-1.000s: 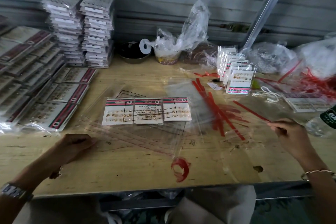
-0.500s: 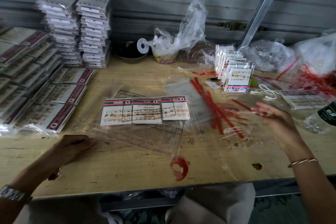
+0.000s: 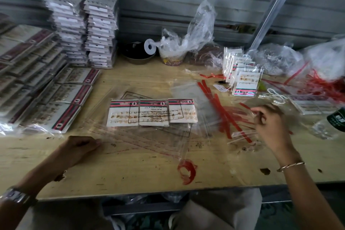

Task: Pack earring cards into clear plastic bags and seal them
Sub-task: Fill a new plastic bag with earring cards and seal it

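On the table (image 3: 130, 177), three earring cards (image 3: 153, 113) lie side by side in a clear bag (image 3: 141, 136) at the centre. Rows of bagged cards (image 3: 37, 84) fill 9 o'clock, and two tall stacks (image 3: 84, 28) stand behind them at 11. A bowl (image 3: 137, 56) sits at 12 and upright cards (image 3: 244, 82) at 1 — loose strips (image 3: 218, 106) lie between those and the centre. The left hand (image 3: 78, 148) rests at 7, at the bag's near corner, and the right hand (image 3: 270, 123) at 3, just beside the strips — a curled strip (image 3: 186, 171) lies at 6.

Red-and-green-striped white earring cards (image 3: 152, 113), red strips (image 3: 222, 110)
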`<state>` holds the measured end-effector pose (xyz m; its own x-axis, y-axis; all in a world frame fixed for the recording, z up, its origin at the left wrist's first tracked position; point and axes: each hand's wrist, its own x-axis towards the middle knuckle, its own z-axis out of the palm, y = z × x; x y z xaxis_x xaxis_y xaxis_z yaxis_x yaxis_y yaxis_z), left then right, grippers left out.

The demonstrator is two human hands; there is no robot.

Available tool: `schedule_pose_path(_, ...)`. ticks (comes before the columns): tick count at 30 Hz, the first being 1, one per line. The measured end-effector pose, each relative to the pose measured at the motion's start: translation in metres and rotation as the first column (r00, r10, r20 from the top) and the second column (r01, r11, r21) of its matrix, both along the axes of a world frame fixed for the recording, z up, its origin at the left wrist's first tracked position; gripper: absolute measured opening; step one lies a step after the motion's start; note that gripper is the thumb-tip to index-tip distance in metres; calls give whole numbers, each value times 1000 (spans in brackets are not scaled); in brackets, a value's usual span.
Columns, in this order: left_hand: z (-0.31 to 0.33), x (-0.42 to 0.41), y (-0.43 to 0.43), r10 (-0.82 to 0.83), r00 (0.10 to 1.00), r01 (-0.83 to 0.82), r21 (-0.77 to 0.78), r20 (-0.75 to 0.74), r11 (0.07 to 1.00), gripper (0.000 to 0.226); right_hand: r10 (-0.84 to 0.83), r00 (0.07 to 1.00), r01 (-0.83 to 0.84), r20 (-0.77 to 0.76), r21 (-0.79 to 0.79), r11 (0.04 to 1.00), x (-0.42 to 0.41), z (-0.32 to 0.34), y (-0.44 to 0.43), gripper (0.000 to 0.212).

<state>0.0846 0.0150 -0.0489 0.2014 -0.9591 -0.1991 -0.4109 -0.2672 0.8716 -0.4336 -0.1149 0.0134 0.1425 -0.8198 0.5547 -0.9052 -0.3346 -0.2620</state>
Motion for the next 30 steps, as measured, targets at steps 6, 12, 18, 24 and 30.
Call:
schedule_pose_path(6, -2, 13, 10, -39, 911, 161, -268, 411, 950, 28, 373, 912, -361, -171, 99, 927, 55, -21, 26, 32)
schedule_pose_path(12, 0, 27, 10, 21, 513, 586, -368, 858, 722, 36, 476, 841, -461, -259, 117, 879, 74, -42, 21, 42)
schedule_pose_path(18, 9, 21, -9, 31, 370, 788, -331, 929, 518, 29, 562, 827, -561, 21, 103, 821, 83, -47, 20, 18)
schedule_pose_path(24, 22, 14, -24, -19, 642, 639, -522, 766, 564, 20, 510, 786, -557, 350, 43, 829, 89, -28, 7, 17)
schedule_pose_path(30, 56, 6, -45, 75, 932, 216, -708, 355, 673, 13, 354, 699, -535, 622, 125, 836, 111, 19, -16, 6)
